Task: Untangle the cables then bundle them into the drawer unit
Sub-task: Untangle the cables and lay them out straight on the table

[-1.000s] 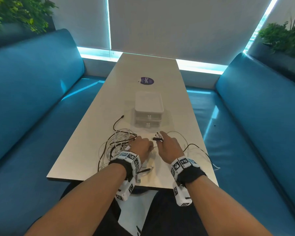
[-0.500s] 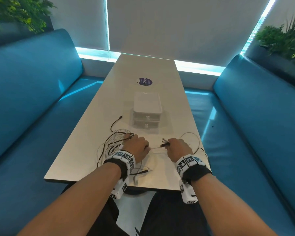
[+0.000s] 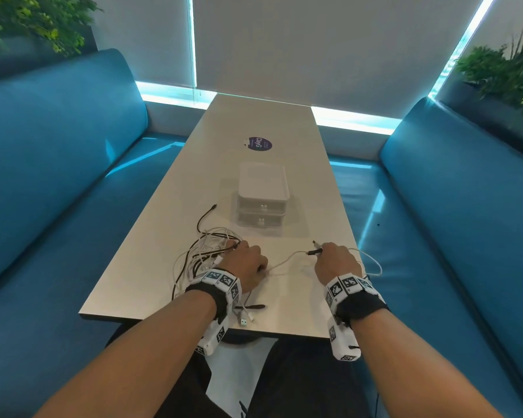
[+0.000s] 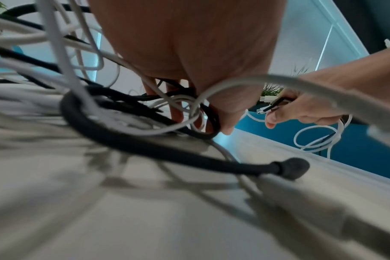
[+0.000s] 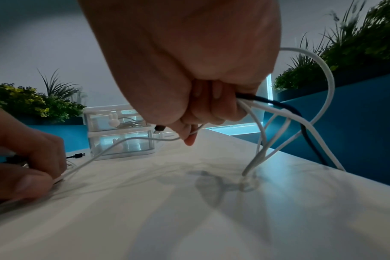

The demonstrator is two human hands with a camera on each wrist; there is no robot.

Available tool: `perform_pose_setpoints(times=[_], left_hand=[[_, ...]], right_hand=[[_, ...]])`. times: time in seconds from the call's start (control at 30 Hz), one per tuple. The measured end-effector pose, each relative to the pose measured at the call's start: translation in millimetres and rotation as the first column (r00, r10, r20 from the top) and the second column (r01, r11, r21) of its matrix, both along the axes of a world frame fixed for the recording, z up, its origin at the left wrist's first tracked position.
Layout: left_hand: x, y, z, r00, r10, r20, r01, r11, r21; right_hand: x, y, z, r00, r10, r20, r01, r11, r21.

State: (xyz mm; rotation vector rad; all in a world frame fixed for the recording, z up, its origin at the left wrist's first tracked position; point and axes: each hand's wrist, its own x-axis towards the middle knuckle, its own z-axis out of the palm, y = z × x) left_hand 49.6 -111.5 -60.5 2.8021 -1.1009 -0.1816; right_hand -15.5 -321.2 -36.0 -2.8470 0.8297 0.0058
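A tangle of black and white cables [image 3: 206, 254] lies on the white table [image 3: 284, 312], left of centre. My left hand [image 3: 248, 263] rests on its right side, fingers [image 4: 176, 112] curled into the loops. My right hand [image 3: 335, 260] grips a bunch of white and black cables [image 5: 263, 109], with plug ends [image 3: 314, 250] sticking out past its fingers. One white cable [image 3: 287, 260] runs slack between the two hands. The clear two-drawer unit [image 3: 261, 197] stands shut just beyond them; a coiled cable shows in its top drawer [image 5: 120, 121].
Blue benches flank the table on the left [image 3: 58, 191] and right [image 3: 453, 206]. A purple sticker [image 3: 259, 144] lies beyond the drawer unit. Loose plugs [image 3: 245, 319] rest near the front edge. Loops of white cable [image 3: 372, 263] hang at the right edge.
My right hand has moved right and away from the left, drawing a white cable out of the tangle. The left hand has stayed on the tangle.
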Motion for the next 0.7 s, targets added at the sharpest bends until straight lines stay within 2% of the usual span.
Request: perform_pose_setpoints(times=[0.1, 0.23, 0.33, 0.43, 0.6, 0.7], left_hand=[[2.8, -1.8, -2.4, 0.999, -0.019, 0.026, 0.018, 0.999, 0.039], [0.4, -9.0, -6.8, 0.994, -0.036, 0.099, 0.021, 0.990, 0.142], [-0.6, -11.6, -7.8, 0.995, -0.044, 0.092, 0.026, 0.983, 0.182], [-1.2, -12.6, -7.9, 0.995, -0.039, 0.091, 0.019, 0.979, 0.203], [-3.0, -14.5, -3.7, 0.996, -0.024, 0.083, 0.005, 0.976, 0.220], [-3.0, -13.8, -3.5, 0.996, -0.041, 0.080, 0.022, 0.973, 0.229]], right_hand=[[0.9, 3.4, -1.6, 0.999, 0.023, 0.042, -0.025, 0.997, 0.068], [-0.2, 17.3, -8.9, 0.970, 0.106, 0.220, -0.162, 0.954, 0.252], [-1.8, 26.6, -13.4, 0.925, 0.226, 0.305, -0.300, 0.927, 0.224], [-1.3, 32.1, -16.8, 0.881, 0.344, 0.325, -0.423, 0.881, 0.213], [3.0, 33.8, -19.9, 0.844, 0.348, 0.407, -0.459, 0.862, 0.215], [5.8, 34.8, -18.7, 0.855, 0.380, 0.353, -0.466, 0.863, 0.198]])
